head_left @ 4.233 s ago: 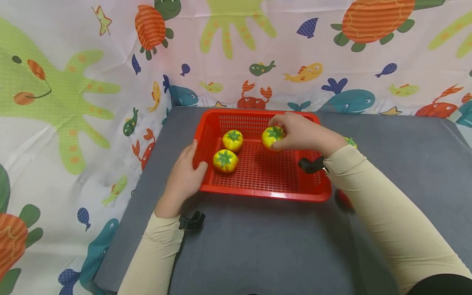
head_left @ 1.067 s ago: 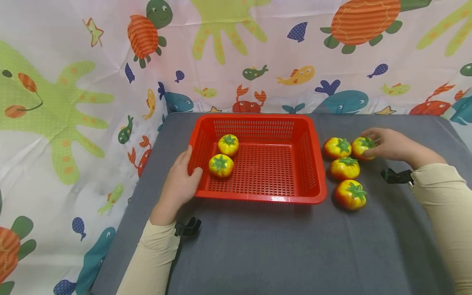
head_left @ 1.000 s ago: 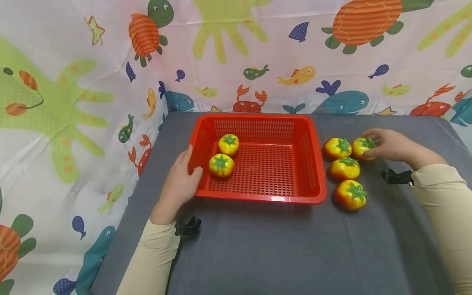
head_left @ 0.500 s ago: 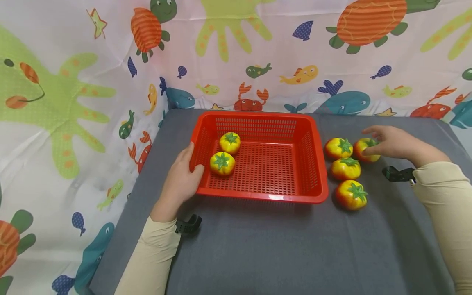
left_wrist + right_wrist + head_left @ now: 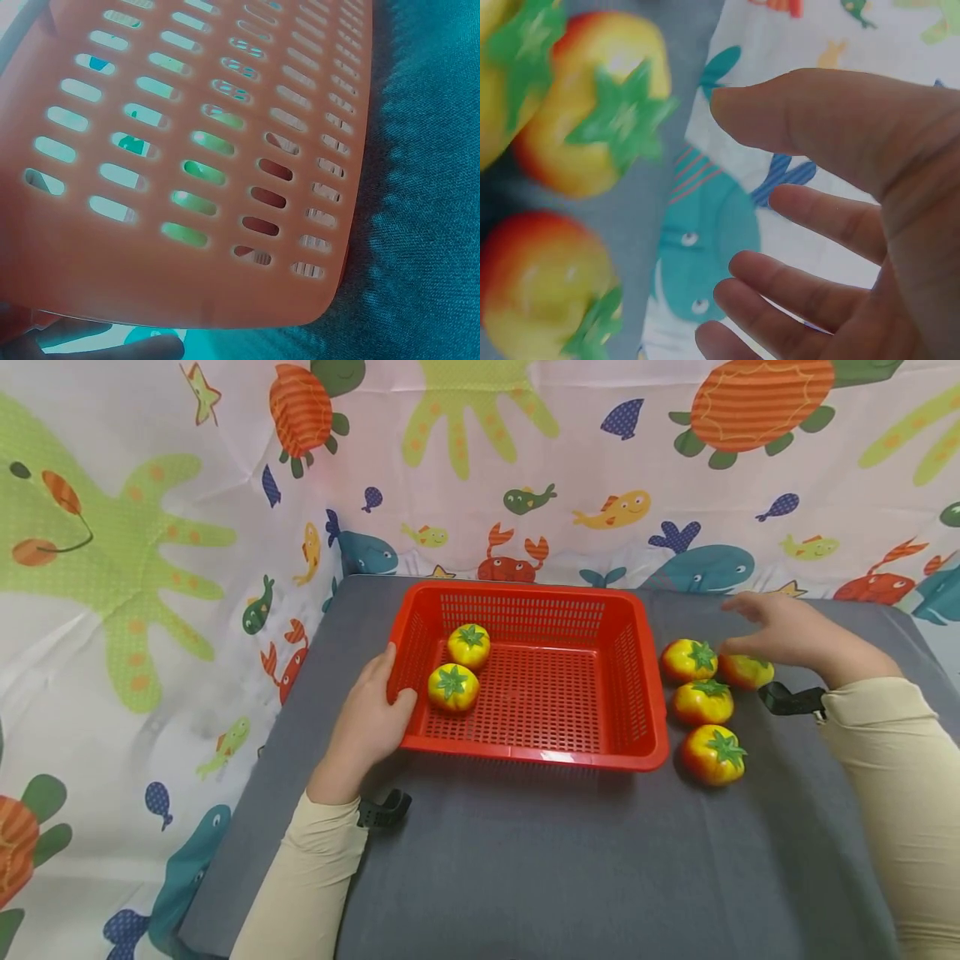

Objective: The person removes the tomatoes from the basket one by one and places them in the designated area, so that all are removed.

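Note:
A red plastic basket (image 5: 540, 702) with slotted walls sits on the grey table, holding two yellow toy tomatoes with green leaf tops: one further back (image 5: 468, 646), one nearer the front (image 5: 452, 687). My left hand (image 5: 365, 722) holds the basket's front left corner, thumb on the rim and fingers along the outside of the left wall. Several red-and-yellow toy tomatoes stand right of the basket. Over the rightmost tomato (image 5: 748, 673), partly covering it, hovers my right hand (image 5: 795, 631). Its thumb (image 5: 772, 116) and fingers are spread apart with nothing between them in the right wrist view.
Right of the basket, the other tomatoes form a rough column: back (image 5: 688, 660), middle (image 5: 702, 703) and front (image 5: 712, 756). A white curtain (image 5: 480, 502) printed with sea animals hangs behind and left of the grey table (image 5: 525, 860).
My right hand has carried a tomato out of the basket to the right, set it beside the others, let go and lifted off it. My left hand stays at the basket corner.

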`<state>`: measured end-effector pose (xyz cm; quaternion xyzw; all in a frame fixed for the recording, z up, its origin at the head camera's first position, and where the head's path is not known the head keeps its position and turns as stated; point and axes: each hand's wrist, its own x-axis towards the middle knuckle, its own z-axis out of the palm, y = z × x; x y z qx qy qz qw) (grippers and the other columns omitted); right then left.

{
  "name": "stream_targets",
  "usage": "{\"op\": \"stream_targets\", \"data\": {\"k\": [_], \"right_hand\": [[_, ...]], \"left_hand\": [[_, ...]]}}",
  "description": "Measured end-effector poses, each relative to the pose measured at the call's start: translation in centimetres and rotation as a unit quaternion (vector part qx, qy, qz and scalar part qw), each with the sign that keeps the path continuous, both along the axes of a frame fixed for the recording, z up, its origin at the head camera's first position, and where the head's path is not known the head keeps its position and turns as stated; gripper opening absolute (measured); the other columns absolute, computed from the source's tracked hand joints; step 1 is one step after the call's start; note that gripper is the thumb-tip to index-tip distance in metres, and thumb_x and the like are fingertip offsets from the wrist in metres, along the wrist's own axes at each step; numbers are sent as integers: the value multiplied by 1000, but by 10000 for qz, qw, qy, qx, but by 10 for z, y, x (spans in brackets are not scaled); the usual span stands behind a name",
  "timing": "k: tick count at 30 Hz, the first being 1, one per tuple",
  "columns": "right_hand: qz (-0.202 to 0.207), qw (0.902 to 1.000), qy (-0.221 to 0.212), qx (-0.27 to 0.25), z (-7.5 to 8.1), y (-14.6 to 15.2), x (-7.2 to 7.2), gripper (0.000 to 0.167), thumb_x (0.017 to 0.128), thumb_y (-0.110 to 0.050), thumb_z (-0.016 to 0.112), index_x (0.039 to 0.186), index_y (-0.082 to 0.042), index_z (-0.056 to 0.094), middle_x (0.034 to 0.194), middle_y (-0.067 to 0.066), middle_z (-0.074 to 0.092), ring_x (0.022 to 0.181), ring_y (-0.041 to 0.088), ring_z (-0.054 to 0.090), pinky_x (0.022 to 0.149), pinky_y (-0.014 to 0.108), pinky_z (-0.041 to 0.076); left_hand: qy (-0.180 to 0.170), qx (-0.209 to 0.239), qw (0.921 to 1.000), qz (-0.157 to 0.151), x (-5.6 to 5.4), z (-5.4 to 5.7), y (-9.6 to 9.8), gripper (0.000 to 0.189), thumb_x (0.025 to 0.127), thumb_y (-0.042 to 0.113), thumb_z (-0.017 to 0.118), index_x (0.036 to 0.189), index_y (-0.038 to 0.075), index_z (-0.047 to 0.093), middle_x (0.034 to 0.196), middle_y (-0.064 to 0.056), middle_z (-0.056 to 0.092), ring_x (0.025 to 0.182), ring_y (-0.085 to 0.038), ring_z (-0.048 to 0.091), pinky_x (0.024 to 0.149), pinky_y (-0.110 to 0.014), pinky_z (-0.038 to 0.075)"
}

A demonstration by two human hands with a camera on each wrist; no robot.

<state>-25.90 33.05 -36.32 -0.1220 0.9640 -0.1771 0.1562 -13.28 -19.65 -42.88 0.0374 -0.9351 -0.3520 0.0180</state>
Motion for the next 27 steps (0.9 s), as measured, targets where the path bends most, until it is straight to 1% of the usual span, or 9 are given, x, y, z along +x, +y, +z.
{"op": "stream_targets", "data": {"k": [4, 6, 10, 12, 15, 19, 27], "right_hand": [[93, 9999, 43, -74, 7, -19, 0, 74, 95, -32, 77, 151, 4, 45, 150, 40, 44, 137, 59, 41, 103, 78, 40], [183, 9997, 121, -82, 10, -29, 0, 73, 96, -33, 76, 151, 4, 46, 150, 39, 45, 137, 58, 42, 104, 78, 40], [387, 9987, 316, -136, 16, -45, -2, 69, 98, -34, 73, 150, 4, 49, 148, 38, 48, 135, 57, 45, 104, 76, 41], [460, 9979, 385, -223, 20, -51, -4, 68, 99, -34, 72, 149, 5, 49, 147, 38, 49, 134, 56, 46, 105, 75, 41], [497, 9973, 431, -311, 26, -63, -4, 66, 100, -34, 70, 149, 4, 49, 147, 37, 50, 134, 55, 46, 106, 75, 41], [458, 9976, 360, -373, 31, -82, -6, 68, 100, -36, 68, 152, 2, 48, 150, 35, 49, 137, 54, 45, 107, 74, 40], [409, 9976, 95, -547, 25, -111, -12, 70, 99, -35, 69, 155, -1, 45, 154, 30, 47, 140, 52, 44, 105, 72, 44]], "left_hand": [[-18, -27, 10000, 20, 0, -2, -1, 81, 99, 31, 58, 169, 18, 21, 168, -12, 34, 138, -38, 50, 103, -63, 52], [-23, -36, 10000, 34, 0, -3, -1, 80, 99, 31, 58, 169, 18, 21, 169, -12, 34, 138, -38, 50, 103, -63, 52], [24, -26, 10000, 31, 0, -4, -1, 79, 99, 30, 57, 169, 17, 23, 168, -12, 34, 140, -38, 48, 107, -64, 49], [74, 20, 10000, 25, -1, -4, 0, 78, 99, 30, 57, 169, 17, 23, 168, -12, 35, 140, -38, 48, 108, -64, 47], [119, 110, 9999, 25, -1, -2, 0, 78, 99, 29, 57, 169, 17, 24, 168, -12, 36, 136, -37, 50, 107, -64, 49], [124, 129, 9998, 55, -1, 1, 0, 79, 99, 28, 58, 169, 17, 24, 167, -11, 36, 134, -37, 52, 104, -63, 51], [47, -11, 10000, 38, -2, 0, -1, 79, 99, 29, 58, 169, 18, 23, 168, -10, 35, 139, -37, 49, 105, -63, 50]]}}
